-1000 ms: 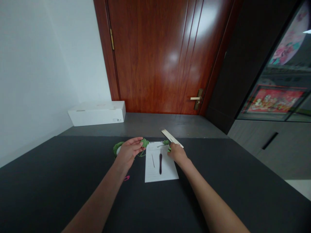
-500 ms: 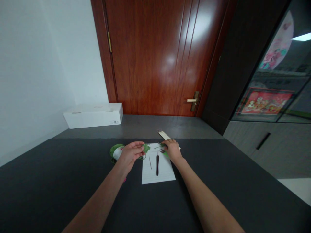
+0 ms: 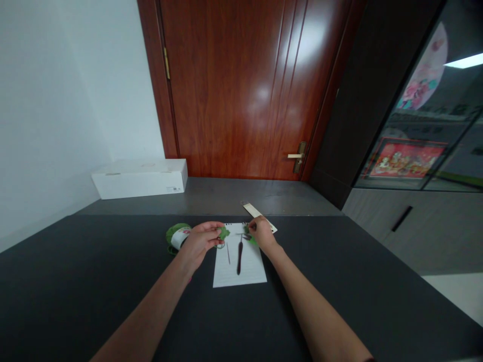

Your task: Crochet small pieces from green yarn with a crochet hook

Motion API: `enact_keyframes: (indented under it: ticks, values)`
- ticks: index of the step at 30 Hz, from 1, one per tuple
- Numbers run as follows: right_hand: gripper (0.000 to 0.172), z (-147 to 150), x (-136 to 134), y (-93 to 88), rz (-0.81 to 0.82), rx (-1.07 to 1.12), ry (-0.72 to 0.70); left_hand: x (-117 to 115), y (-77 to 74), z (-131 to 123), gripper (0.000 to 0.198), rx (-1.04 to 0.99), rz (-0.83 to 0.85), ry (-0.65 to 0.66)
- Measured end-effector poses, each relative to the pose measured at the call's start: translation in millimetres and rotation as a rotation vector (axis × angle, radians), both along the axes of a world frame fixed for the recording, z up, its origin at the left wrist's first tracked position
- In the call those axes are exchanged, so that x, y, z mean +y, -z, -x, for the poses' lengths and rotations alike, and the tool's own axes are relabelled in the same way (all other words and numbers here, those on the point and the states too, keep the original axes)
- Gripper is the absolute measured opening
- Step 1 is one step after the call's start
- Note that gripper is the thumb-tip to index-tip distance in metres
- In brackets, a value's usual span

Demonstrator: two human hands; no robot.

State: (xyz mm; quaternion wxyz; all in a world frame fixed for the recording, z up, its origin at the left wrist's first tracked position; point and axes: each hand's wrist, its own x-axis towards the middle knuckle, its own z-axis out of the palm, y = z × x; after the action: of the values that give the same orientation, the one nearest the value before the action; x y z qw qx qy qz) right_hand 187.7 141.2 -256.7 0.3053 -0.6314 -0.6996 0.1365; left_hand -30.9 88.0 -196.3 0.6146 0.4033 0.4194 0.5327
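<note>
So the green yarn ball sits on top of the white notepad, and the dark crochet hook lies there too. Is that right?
Not quite: the head view shows the green yarn ball on the dark tabletop, left of the white notepad, not on it. The dark crochet hook does lie on the notepad.

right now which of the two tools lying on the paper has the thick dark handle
The crochet hook on the spiral notepad; the metal needle left of it is far thinner, with no dark handle.

A glossy wooden door [image 3: 234, 85] (brass handle [image 3: 298, 156]) stands flanked — white wall [image 3: 75, 100], dark glass-fronted cabinet [image 3: 392, 100].
</note>
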Motion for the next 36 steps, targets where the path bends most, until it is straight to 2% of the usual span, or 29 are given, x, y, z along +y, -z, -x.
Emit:
enact_keyframes:
  ticks: [5,8,13,19,24,28,32,36]
  values:
    - [0.032,-1,-1,2.6,0.017,0.157,0.036,-1,1.3,-2,0.017,0.031,0.0,0.021]
    - [0.026,0,-3,-1.1,0.013,0.299,0.025,0,2.1,-1,0.018,0.05,-0.006,0.026]
    - [0.012,14,-9,-13.9,0.023,0.627,-0.107,5,6.6,-3,0.021,0.083,-0.069,0.006]
    - [0.028,36,-28,-27.8,0.066,0.95,-0.286,4,9.4,-5,0.029,0.155,-0.161,-0.002]
    - [0.042,45,-35,-32.3,0.129,1.12,-0.316,-3,3.5,-6,0.03,0.186,-0.197,0.052]
    - [0.052,51,-40,-32.9,0.224,1.223,-0.321,-4,2.4,-7,0.028,0.18,-0.222,0.018]
    - [0.051,55,-46,-35.4,0.282,1.264,-0.333,0,3.8,-7,0.027,0.174,-0.24,-0.045]
    - [0.045,54,-48,-38.2,0.32,1.248,-0.343,0,2.4,-7,0.024,0.161,-0.244,-0.052]
